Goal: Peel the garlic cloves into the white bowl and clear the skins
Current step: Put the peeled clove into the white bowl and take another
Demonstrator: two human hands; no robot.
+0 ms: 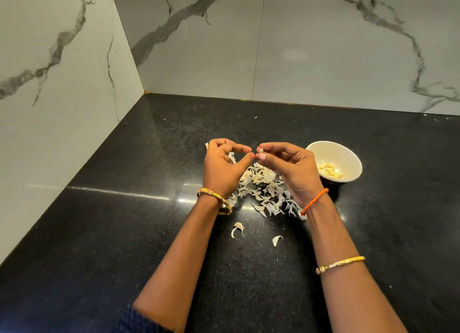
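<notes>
while the right hand (290,167) pinches a small pale garlic clove (261,150) at its fingertips, the left hand (224,166) sits curled beside it, thumb and finger nearly touching, holding nothing i can see. papery skins (261,188) litter the speckled black counter (124,220). glossy white bowl (348,156) at 3 o'clock holds peeled cloves (329,170).

This is a home kitchen — a polished black granite countertop (124,233) runs into a corner of glossy white marble-look wall tiles (323,46) veined in grey. Food preparation is under way on it: a white bowl (333,162) holding peeled garlic cloves (329,170) stands beside a heap of papery garlic skins (263,188) — everyday cooking clutter.
</notes>
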